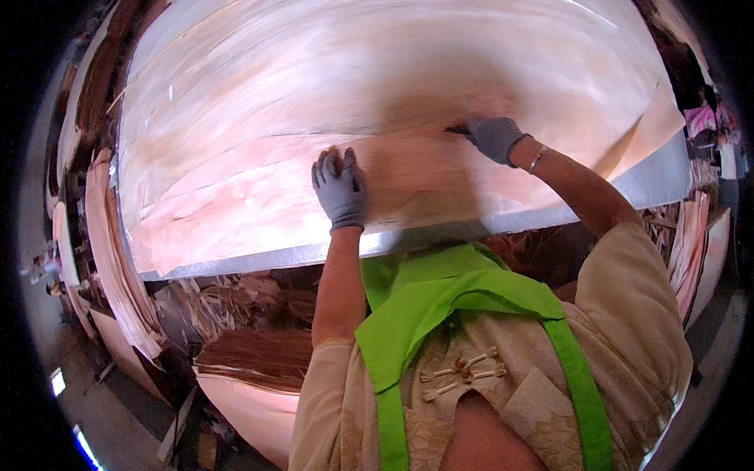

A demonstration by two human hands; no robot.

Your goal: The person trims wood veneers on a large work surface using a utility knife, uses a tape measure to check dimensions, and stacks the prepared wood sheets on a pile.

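Thin wood veneer sheets (pixel 267 177), pale with pinkish tones, lie over a wide table in front of me. Along the front strip runs a seam where one sheet's edge meets or overlaps another. My left hand (pixel 339 188), in a grey glove, rests on the near strip with its fingers apart and slightly bent, fingertips close to the seam. Farther right, my right hand (pixel 495 140), also gloved in grey, is closed at the seam and points left. Something dark shows at its fingertips; whether it is a small tool or stained glove tips cannot be made out.
The table's bare metal edge (pixel 314 253) shows along the front. At the right, a veneer corner (pixel 648 129) curls up. Stacked veneer (pixel 122 259) stands at the left, another stack (pixel 251 361) below the table, with scraps (pixel 236 302) beneath the edge.
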